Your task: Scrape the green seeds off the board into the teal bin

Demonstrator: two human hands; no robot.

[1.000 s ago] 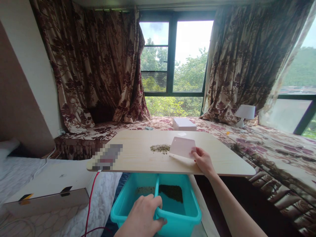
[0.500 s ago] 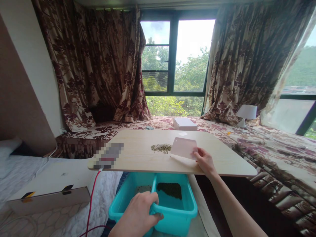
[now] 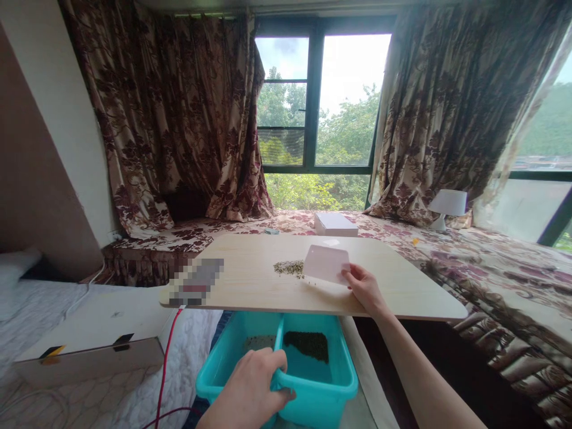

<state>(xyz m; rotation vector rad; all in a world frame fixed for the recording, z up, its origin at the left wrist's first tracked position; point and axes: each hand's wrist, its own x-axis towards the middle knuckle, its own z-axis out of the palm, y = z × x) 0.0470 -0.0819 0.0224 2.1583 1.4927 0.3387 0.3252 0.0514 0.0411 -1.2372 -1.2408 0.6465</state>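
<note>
My right hand (image 3: 364, 286) pinches the lower right corner of a translucent white plastic scraper (image 3: 326, 263), tilted over the wooden tabletop (image 3: 250, 292). Just left of the scraper lies a small heap of greenish-brown beans or seeds (image 3: 288, 268), with a few strays in front of it. Below the table edge, my left hand (image 3: 252, 384) grips the near rim of a turquoise two-part bin (image 3: 319, 390) at its divider. A dark pile of similar grains (image 3: 308, 345) lies in the bin's right compartment. The left compartment holds a thin scatter of grains (image 3: 259, 342), partly hidden by my hand.
A blurred-out phone-like device (image 3: 196, 283) with a red cable (image 3: 164, 357) rests on the table's left end. A white carton (image 3: 93, 333) sits on the bed at left. Behind the table are a white box (image 3: 336, 224) and a lamp (image 3: 448, 205).
My right hand has moved the scraper slightly left, against the right side of the heap, which now looks narrower. My left hand stays on the bin's rim.
</note>
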